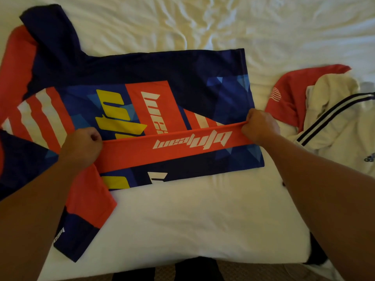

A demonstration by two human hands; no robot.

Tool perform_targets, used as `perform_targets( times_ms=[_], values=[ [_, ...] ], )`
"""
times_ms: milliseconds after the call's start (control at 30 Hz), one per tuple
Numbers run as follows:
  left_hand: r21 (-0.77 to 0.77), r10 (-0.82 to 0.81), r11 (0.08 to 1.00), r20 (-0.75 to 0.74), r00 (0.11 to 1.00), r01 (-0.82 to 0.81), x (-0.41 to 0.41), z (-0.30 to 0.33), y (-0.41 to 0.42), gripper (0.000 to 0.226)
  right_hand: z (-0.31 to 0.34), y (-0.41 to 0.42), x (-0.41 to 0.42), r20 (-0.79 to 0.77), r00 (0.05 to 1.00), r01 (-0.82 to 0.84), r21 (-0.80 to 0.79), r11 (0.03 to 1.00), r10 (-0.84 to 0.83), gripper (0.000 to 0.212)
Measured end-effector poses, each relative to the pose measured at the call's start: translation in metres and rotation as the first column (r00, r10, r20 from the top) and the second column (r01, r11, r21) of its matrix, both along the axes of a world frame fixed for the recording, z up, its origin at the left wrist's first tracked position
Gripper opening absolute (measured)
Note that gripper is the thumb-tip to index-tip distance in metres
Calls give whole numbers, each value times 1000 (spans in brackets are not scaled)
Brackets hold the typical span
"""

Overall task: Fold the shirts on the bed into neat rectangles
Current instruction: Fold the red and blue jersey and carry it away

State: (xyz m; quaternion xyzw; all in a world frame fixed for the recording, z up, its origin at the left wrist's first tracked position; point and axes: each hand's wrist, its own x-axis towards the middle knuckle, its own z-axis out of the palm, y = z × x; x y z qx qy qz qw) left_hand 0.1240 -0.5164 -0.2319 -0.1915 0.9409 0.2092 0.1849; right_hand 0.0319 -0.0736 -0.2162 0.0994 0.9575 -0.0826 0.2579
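Observation:
A navy, red and yellow jersey lies spread on the white bed, its collar end to the left and its hem to the right. Its near side is folded over toward the middle, showing a red band with white lettering. My left hand pinches the left end of that folded edge. My right hand pinches the right end near the hem. The band is stretched taut between both hands. One sleeve hangs toward the bed's near edge at lower left.
A crumpled pile of shirts lies at the right: a red one and a white one with dark stripes. Rumpled white sheet covers the far side. The bed's near edge and a dark floor show at the bottom.

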Motion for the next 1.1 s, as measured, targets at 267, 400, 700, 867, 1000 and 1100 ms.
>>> perform_targets(
  times_ms=[267,400,700,867,1000,1100],
  values=[
    [10,31,999,-57,998,-30,-12,-7,-3,14,-7,-2,-12,-29,996,-78,64,995,80,19],
    [-2,39,999,-51,998,-39,-12,-15,-3,9,-13,1,-11,-6,998,-65,85,994,66,21],
    [-236,-221,958,-237,946,165,42,-10,78,54,-30,-51,65,-303,951,-95,-99,991,61,55],
    [-287,-428,871,-48,903,398,68,-55,105,81,-71,-105,103,-255,862,-482,-145,864,439,67],
    [-317,-429,863,-47,902,394,69,-72,104,84,-88,-66,97,-271,876,-427,-54,903,398,71],
    [-310,-423,868,-56,905,387,69,-73,104,85,-87,-21,91,-263,916,-307,26,951,303,73]
  ],
)
